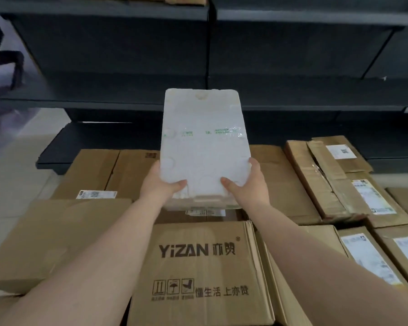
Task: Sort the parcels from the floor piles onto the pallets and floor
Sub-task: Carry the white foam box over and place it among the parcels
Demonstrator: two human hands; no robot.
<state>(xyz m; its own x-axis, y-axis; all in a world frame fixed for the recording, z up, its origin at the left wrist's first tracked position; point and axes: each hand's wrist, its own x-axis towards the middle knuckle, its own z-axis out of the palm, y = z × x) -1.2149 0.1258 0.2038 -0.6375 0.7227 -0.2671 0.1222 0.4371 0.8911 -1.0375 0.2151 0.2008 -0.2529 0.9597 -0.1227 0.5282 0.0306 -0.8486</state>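
both hands, left hand (161, 184) and right hand (247, 187), grip white foam box (204, 142), apparently above cartons (199, 267).

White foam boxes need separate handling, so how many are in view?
1: the white foam box, gripped by the left hand and right hand. Others may be hidden.

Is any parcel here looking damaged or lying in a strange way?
Yes. The long cardboard box at the right looks crushed: its top is creased and its tape wrinkled. The white foam box, held by the left hand and the right hand, has chipped, yellowed edges. The YiZAN carton looks intact.
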